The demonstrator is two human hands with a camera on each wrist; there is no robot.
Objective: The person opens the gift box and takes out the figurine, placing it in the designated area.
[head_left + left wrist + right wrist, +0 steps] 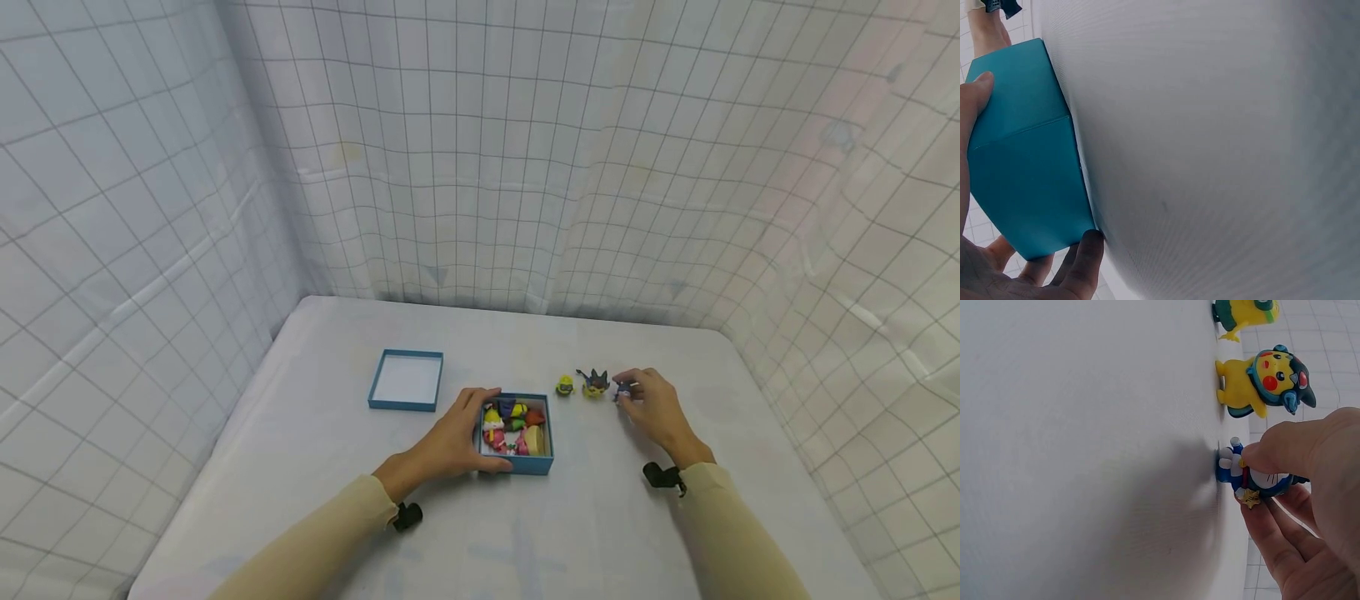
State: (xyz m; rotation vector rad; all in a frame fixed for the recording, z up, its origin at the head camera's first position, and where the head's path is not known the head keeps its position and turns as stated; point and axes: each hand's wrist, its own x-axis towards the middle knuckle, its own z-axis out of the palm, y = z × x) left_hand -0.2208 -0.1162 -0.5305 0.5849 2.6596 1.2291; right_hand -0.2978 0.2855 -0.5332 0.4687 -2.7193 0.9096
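My left hand (453,433) grips a blue box (532,465) across its left side, thumb on the near wall and fingers at the far one. Several colorful toy figurines (516,417) lie jumbled inside it. In the left wrist view only the teal outer walls of the box (1029,181) show. To the right, my right hand (654,408) pinches a blue-and-white cat figurine (1266,478) between thumb and fingers. That figurine stands upright at the table surface, a small yellow star at its side; the thumb covers part of its face.
Left of the cat figurine stand a yellow figurine with a dark eared hood (596,383) and a smaller yellow one with goggles (565,385). The blue-rimmed box lid (406,406) lies inside-up at the back left. Gridded white cloth (480,167) hangs around the white table (315,375).
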